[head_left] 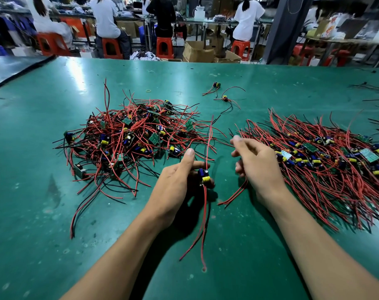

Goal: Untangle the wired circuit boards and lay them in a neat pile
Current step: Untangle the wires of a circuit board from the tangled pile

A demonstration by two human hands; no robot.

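Left hand point(177, 180) pinches board point(205, 176), right hand point(257, 163) wires point(234, 194)

— How many heaps on the bench point(54, 213)?
— Two: one tangled heap point(127, 144), one combed pile point(325, 165). Also two stray boards point(216, 85) point(225, 98), one held board point(204, 175), one held wire pair point(234, 194), one rubber band point(148, 90).

Table point(227, 79) mat: green, semi-glossy, scuffed and speckled. Wires point(123, 135): smooth red and black plastic sheath. Boards point(153, 138): green, matt. Stools point(111, 47): orange plastic. Boxes point(198, 51): cardboard.
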